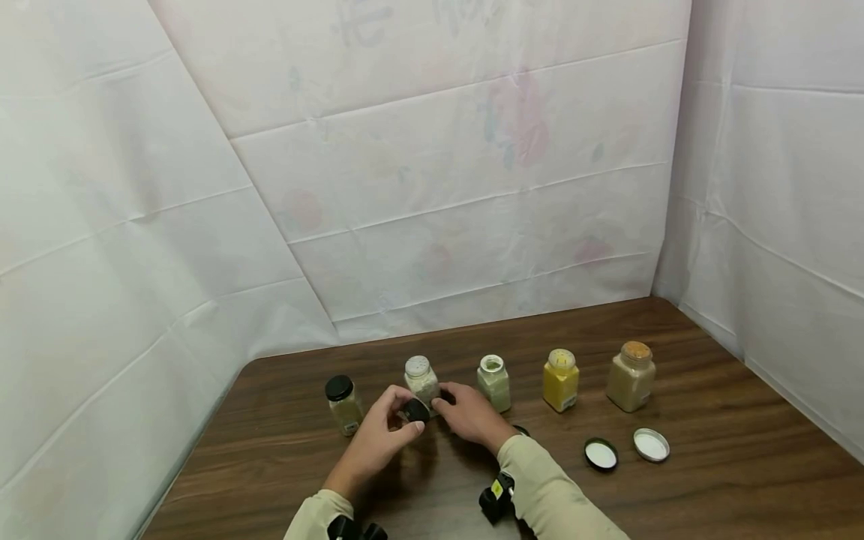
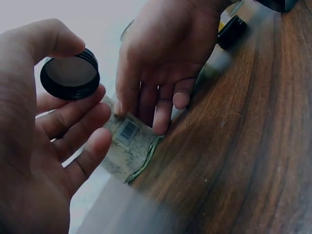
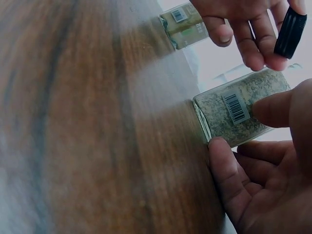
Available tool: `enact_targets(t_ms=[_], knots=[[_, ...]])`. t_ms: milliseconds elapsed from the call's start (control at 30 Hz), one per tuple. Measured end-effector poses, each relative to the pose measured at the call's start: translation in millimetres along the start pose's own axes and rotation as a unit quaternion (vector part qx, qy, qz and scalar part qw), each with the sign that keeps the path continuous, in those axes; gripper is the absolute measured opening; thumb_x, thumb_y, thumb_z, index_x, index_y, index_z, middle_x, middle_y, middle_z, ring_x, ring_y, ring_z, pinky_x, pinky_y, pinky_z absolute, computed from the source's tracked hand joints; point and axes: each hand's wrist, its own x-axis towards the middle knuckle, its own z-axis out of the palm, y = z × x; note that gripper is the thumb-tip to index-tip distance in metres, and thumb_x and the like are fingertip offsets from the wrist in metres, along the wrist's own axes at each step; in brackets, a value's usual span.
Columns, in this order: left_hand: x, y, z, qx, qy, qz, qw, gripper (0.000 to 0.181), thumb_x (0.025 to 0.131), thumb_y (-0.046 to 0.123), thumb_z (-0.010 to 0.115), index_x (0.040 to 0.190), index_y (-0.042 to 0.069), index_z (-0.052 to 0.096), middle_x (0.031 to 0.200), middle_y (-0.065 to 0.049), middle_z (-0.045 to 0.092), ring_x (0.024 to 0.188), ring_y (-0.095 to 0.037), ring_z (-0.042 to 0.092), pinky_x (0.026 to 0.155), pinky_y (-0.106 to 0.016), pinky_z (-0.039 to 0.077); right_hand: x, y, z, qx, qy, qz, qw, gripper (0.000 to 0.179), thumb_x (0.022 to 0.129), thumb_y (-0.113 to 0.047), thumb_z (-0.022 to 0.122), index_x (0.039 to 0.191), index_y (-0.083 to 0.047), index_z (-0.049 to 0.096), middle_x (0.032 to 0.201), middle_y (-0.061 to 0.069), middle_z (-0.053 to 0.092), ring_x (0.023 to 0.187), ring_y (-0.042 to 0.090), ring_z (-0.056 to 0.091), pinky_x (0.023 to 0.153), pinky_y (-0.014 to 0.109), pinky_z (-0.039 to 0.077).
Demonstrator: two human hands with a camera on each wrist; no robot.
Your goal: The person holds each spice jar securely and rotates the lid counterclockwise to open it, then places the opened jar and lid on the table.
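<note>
My left hand (image 1: 375, 439) pinches a black screw lid (image 1: 415, 409) between thumb and fingers. In the left wrist view the lid's pale inner side (image 2: 70, 73) shows. Just beyond it stands a square glass jar (image 1: 422, 384) with speckled pale grey-green contents and a whitish top with small holes. My right hand (image 1: 472, 415) grips this jar low on its side, thumb near the barcode label (image 3: 236, 106). The jar's base rests on the table, and the lid is apart from it. Left of the hands is another jar (image 1: 347, 411) with its black lid on.
On the wooden table (image 1: 445, 517), to the right, stand a pale green jar (image 1: 496, 391), a yellow jar (image 1: 559, 384) and a tan jar (image 1: 631, 382). Two loose lids, one dark-rimmed (image 1: 601, 454) and one pale (image 1: 651, 445), lie before them. Another lid (image 1: 521, 430) is partly hidden by the right wrist.
</note>
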Motion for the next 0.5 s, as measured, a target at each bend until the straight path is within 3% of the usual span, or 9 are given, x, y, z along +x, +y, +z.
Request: enact_targets(t_ms=[200, 500], knots=[[-0.4, 1.2, 0.9, 0.013, -0.025, -0.010, 0.9996, 0.034, 0.095, 0.015, 0.068, 0.125, 0.006, 0.056, 0.109, -0.009, 0.067, 0.089, -0.025, 0.064, 0.078, -0.032, 0.051, 0.1, 1.8, -0.4, -0.005, -0.003, 0.001, 1.0000, 0.051, 0.104, -0.033, 0.054, 0.144, -0.001, 0.051, 0.144, 0.018, 0.052, 0.131, 0.037, 0.049, 0.103, 0.056, 0.040], [-0.3, -2.4, 5.6, 0.078, -0.063, -0.016, 0.9949, 0.041, 0.096, 0.030, 0.068, 0.134, 0.021, 0.059, 0.115, 0.001, 0.064, 0.101, -0.021, 0.064, 0.084, -0.036, 0.053, -0.7, -1.1, -3.0, 0.008, -0.008, -0.001, 0.9999, 0.050, 0.104, -0.033, 0.054, 0.143, -0.002, 0.052, 0.142, 0.018, 0.054, 0.127, 0.036, 0.053, 0.100, 0.055, 0.043]])
